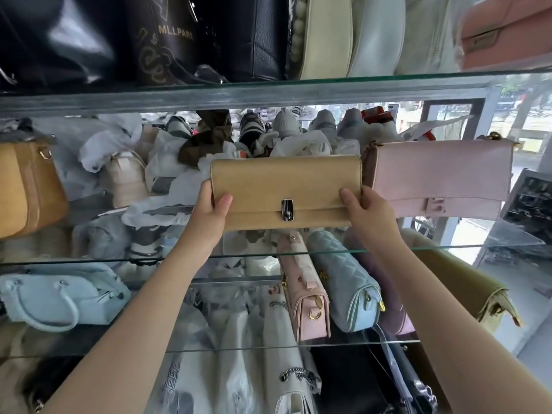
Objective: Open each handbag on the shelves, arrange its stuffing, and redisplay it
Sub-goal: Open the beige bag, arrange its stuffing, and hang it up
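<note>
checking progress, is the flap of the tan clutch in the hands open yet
No, the tan clutch is closed, its flap lying flat with the clasp across its edge, left hand and right hand gripping its ends.

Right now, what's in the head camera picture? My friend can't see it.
A left hand and a right hand grip the ends of a closed tan handbag, beside a pink handbag on a glass shelf. More bags crowd above and below.

row of shoes (286, 122) at the back, trees (526, 110) outside, far right
</note>
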